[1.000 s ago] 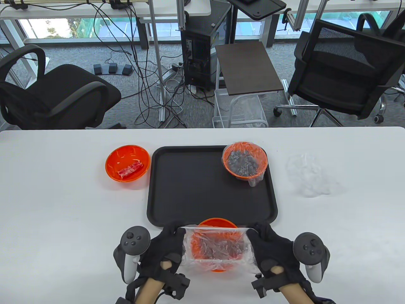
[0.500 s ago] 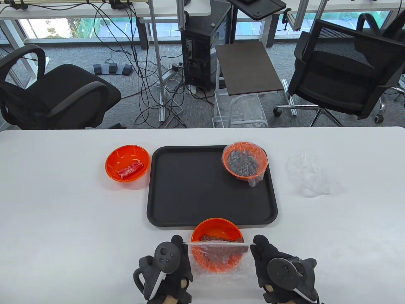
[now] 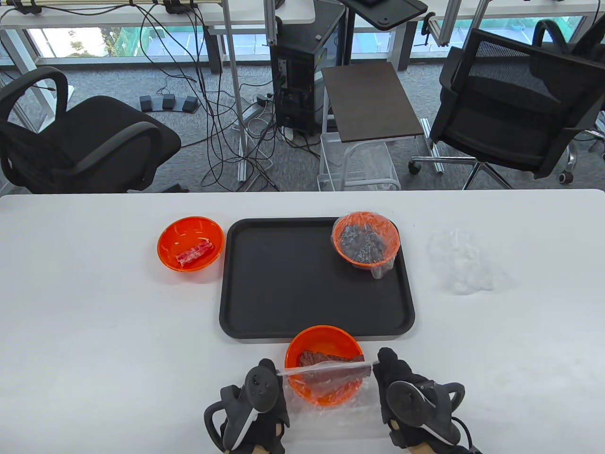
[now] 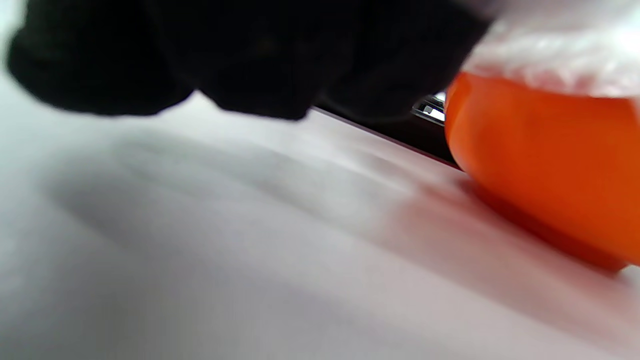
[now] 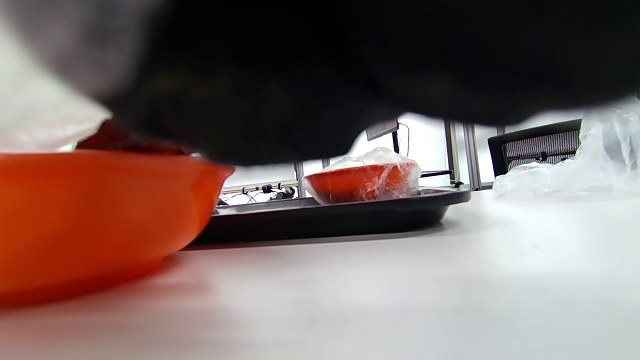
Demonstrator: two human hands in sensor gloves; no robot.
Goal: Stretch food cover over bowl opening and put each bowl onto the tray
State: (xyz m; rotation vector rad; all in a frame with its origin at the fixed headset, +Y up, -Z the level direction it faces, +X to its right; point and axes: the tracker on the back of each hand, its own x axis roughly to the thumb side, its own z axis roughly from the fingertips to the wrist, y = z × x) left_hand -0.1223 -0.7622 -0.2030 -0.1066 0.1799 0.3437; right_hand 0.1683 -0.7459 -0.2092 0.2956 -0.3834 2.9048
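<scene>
An orange bowl [image 3: 324,344] with dark food stands on the table just in front of the black tray [image 3: 293,283]. A clear food cover [image 3: 326,373] is stretched between my hands across the bowl's near half. My left hand [image 3: 269,373] grips the cover's left edge, my right hand [image 3: 385,366] its right edge. A covered orange bowl [image 3: 366,239] sits in the tray's far right corner. An uncovered orange bowl [image 3: 190,242] with a red item stands left of the tray. The near bowl [image 4: 545,165] [image 5: 95,210] fills part of both wrist views.
A pile of clear food covers [image 3: 461,262] lies on the white table right of the tray. Office chairs, cables and a small side table stand beyond the table's far edge.
Both hands have turned palms inward and pulled back toward the table's near edge. The cover's stretched edge has dropped from over the bowl's far rim to across its middle.
</scene>
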